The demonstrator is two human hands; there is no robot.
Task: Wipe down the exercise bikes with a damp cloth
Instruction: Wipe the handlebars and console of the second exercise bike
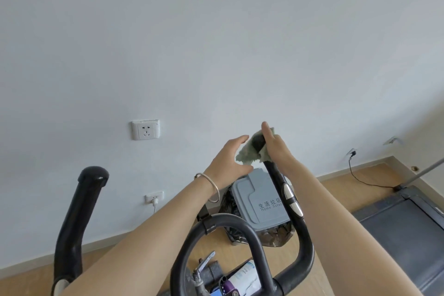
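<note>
The exercise bike's black handlebars fill the lower part of the head view: a right handle (pixel 292 202) with silver pulse sensors, a left handle (pixel 79 202) and a centre loop (pixel 230 223). A pale green cloth (pixel 249 155) is wrapped around the tip of the right handle. My right hand (pixel 276 144) presses the cloth against the tip from the right. My left hand (pixel 228 163), a metal bangle on its wrist, has its fingers apart and touches the cloth from the left side.
A grey lidded trash bin (pixel 259 199) with a black liner stands by the white wall behind the bike. Wall sockets (pixel 145 130) sit at left. A dark treadmill deck (pixel 403 230) lies at right on the wooden floor. A white bottle (pixel 245 276) rests in the bike's holder.
</note>
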